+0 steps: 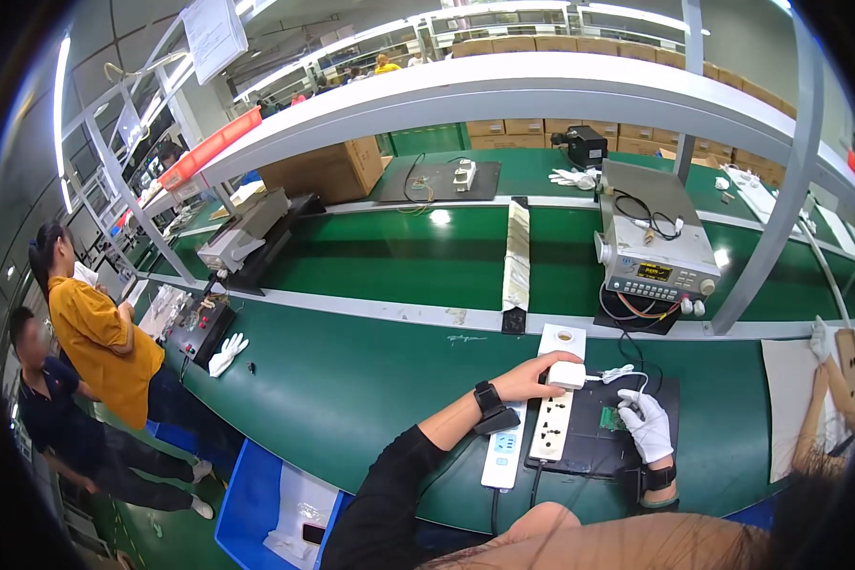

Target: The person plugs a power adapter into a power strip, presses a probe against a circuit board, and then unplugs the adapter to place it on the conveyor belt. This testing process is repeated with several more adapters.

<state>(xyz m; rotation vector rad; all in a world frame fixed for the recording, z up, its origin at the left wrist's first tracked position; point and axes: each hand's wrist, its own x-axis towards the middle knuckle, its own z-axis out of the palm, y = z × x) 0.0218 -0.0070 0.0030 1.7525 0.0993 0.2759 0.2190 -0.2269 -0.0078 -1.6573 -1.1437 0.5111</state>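
Observation:
My bare left hand (524,380) is closed around a white plug-in adapter (567,375), which sits on a white power strip (551,429). A thin white cable (621,372) runs from beside the adapter toward my right hand. In a white glove, my right hand (647,427) has its fingers bent together at the edge of a small green circuit board (610,419). What those fingers pinch, if anything, is too small to make out. Under the board lies a black mat (589,451). Left of the first strip is a second power strip (504,454) with blue sockets.
A bench instrument (657,249) with a lit display stands beyond my right hand. A loose white glove (228,354) lies by a black test box (200,328) at left. Below the green bench (370,380) is a blue bin (256,494). Two people stand left; another person's arms (841,394) are at right.

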